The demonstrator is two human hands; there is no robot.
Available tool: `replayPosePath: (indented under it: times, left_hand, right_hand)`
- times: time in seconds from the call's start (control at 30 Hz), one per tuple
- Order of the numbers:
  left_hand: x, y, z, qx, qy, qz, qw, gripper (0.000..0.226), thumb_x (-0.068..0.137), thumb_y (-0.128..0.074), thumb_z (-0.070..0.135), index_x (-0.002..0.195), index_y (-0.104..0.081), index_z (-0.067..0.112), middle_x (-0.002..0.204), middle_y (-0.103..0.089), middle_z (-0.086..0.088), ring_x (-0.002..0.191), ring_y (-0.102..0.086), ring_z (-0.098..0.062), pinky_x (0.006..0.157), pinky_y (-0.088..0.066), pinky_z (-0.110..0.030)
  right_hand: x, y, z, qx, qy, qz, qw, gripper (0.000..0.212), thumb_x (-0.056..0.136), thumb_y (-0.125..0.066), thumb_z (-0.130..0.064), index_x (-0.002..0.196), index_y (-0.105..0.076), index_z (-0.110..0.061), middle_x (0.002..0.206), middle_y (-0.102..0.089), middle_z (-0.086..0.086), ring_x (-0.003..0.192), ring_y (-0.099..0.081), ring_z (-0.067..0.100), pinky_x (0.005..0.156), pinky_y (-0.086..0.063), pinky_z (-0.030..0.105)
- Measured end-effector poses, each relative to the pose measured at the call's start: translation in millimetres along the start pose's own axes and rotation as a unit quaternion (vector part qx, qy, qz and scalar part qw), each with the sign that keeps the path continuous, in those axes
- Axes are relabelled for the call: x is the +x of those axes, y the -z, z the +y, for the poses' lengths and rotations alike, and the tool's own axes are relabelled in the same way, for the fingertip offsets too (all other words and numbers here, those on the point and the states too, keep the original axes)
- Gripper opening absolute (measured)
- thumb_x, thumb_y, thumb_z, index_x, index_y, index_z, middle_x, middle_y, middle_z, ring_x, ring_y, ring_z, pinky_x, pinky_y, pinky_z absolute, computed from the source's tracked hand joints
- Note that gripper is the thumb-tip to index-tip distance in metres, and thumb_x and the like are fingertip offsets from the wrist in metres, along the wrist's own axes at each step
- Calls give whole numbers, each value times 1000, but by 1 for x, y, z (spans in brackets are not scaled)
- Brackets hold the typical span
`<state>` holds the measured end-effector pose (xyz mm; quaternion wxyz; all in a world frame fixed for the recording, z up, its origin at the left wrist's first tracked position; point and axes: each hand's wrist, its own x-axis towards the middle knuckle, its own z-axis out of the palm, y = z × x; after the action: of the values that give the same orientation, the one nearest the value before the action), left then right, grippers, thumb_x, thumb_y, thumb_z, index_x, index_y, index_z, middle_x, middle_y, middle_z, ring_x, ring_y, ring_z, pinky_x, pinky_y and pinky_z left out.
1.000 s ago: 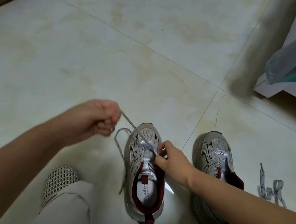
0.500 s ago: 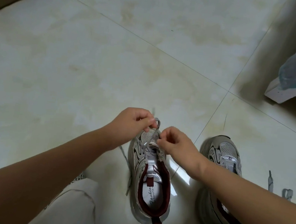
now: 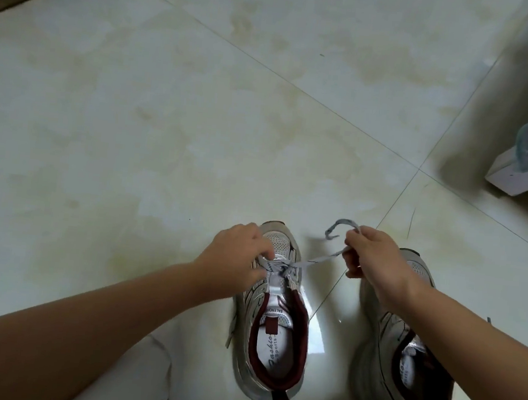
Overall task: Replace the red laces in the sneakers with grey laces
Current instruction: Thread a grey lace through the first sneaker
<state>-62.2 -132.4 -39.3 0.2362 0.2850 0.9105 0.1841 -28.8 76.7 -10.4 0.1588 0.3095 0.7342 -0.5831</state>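
Grey lace (image 3: 313, 262) taut across left sneaker (image 3: 271, 323)

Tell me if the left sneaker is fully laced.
Partly laced: grey lace crosses only the front eyelets of the left sneaker; right hand pulls one end.

The left sneaker (image 3: 271, 326) has words on it. On its tongue is a small white tag (image 3: 273, 310) with dark letters. The letters are upside down from here and read "BALENCI", and the rest is too small to read. Inside the same shoe, the white insole (image 3: 273, 352) has curly dark writing that says "Fashion" with the smaller word "Sports" beside it. The right sneaker (image 3: 383, 356) has dark writing on its insole too, but an arm hides most of it.
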Motion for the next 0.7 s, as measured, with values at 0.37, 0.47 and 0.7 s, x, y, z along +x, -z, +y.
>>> replayPosePath:
  times: [0.37,0.47,0.7]
  left_hand:
    - [-16,14,16,-555,226,98,795,37,96,-37,9,65,-54,2,51,-58,-5,56,-60,-18,67,-55,-32]
    - [-19,15,3,-594,364,171,697,24,93,-39,0,70,-46,0,46,-48,-8,30,-49,-13,37,-50,-24]
    - [-23,-1,-8,-186,280,96,937,72,86,-49,4,140,-11,33,83,-51,-6,64,-60,-24,55,-51,-36]
  right_hand:
    - [-17,-38,-8,-279,100,-51,954,11,85,-53,-8,83,-62,-14,82,-64,4,79,-61,24,80,-52,39]
    - [-15,-46,8,-341,101,-92,930,9,86,-61,-20,81,-64,-14,86,-66,4,82,-60,19,74,-47,28]
    - [-8,-56,12,-341,141,-70,927,9,86,-57,-15,86,-65,-12,89,-67,5,87,-60,21,78,-48,31]
